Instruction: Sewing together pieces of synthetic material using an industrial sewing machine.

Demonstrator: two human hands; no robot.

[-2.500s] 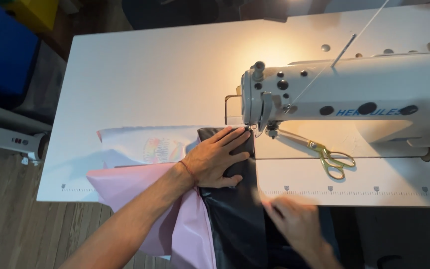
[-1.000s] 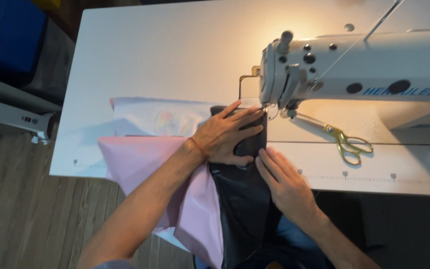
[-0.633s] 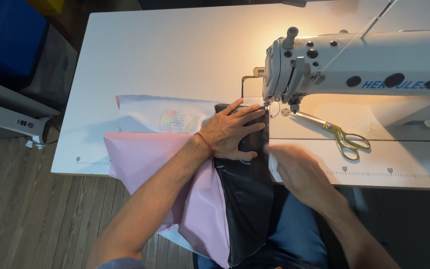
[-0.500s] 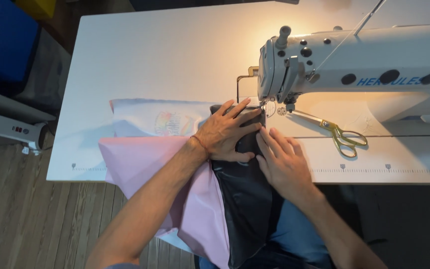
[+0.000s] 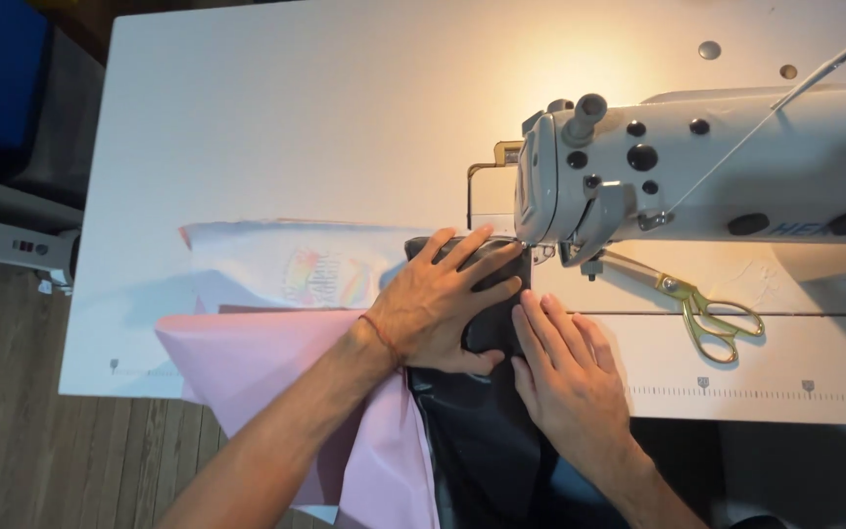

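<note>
Left hand (image 5: 447,304) lies flat, fingers spread, on the black fabric (image 5: 487,431) just beside the sewing machine (image 5: 697,167); right hand (image 5: 565,367) also rests open-palmed on it, touching the left, whereas moments earlier it sat slightly lower; pink fabric (image 5: 266,367) hangs off the white bench (image 5: 296,118); gold scissors (image 5: 702,309) lie under the machine arm.

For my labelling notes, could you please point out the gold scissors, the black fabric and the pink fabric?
gold scissors (image 5: 707,315), head view, on the handle loops.
black fabric (image 5: 482,441), head view, on the part hanging below the hands.
pink fabric (image 5: 257,367), head view, on its flat middle.
</note>
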